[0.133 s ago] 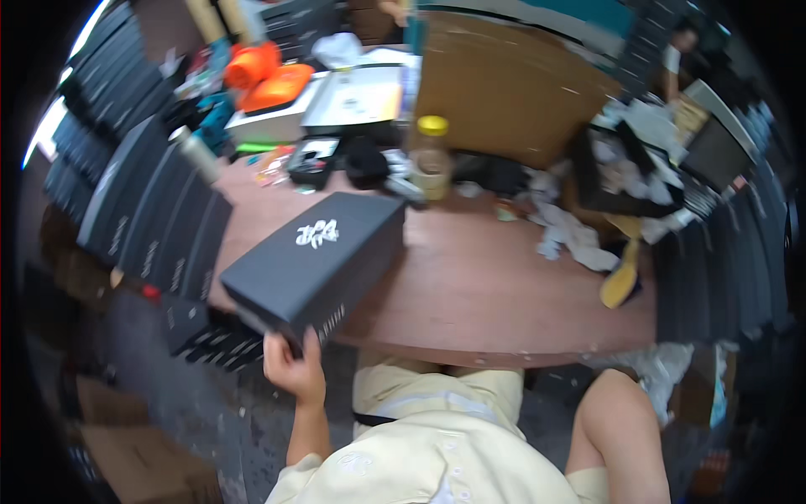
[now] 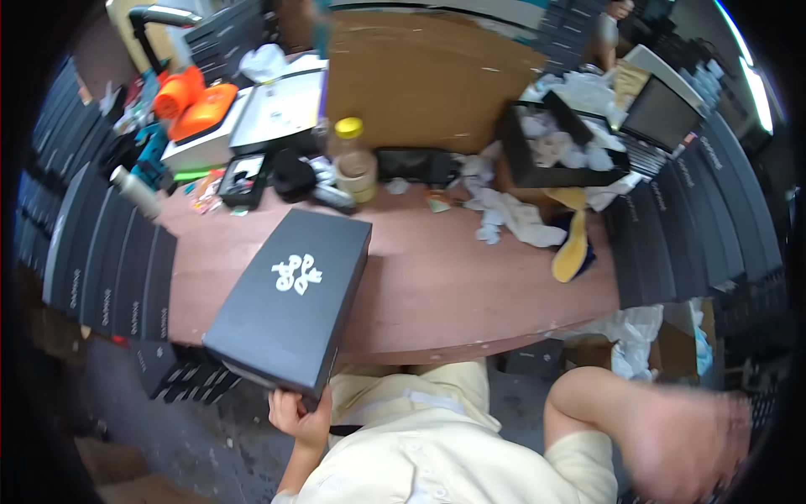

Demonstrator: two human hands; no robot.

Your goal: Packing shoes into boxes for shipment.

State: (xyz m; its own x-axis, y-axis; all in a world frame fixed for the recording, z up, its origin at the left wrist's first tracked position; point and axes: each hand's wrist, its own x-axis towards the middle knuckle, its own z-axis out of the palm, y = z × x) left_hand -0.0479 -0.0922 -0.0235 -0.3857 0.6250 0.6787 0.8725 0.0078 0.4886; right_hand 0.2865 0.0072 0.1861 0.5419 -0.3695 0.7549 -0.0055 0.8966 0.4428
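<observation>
Black cardboard runs down the left edge, where a stack of flat dark boxes (image 2: pixel 101 269) leans in overlapping rows beside the table, apparently stored within arm's reach; just right of them lies the black shoebox (image 2: pixel 290 298) with a white emblem on its lid, set slantwise on the reddish-brown table (image 2: pixel 453 286) so that its near corner juts past the table's front edge. The left hand (image 2: pixel 298 416) comes up from below and is clamped on that overhanging corner, fingers curled under the base and thumb against the end wall; the overhang seems to be what gives the hand room to grip from beneath, while the table carries most of the weight. Behind the box stand a black pouch, a jar with a yellow lid (image 2: pixel 353 164) and an orange tool (image 2: pixel 193 101) on a white case, pushed back to leave the near part of the table free. Further right, crumpled white tissue paper (image 2: pixel 512 214) and a yellow insole (image 2: pixel 573 244) lie loose by an open black box (image 2: pixel 558 147) stuffed with more paper. At the far right the right hand (image 2: pixel 680 441) hangs low, off the table and well apart from the shoebox; it is blurred, so I cannot tell whether its fingers are apart or together, and it appears to hold nothing.
</observation>
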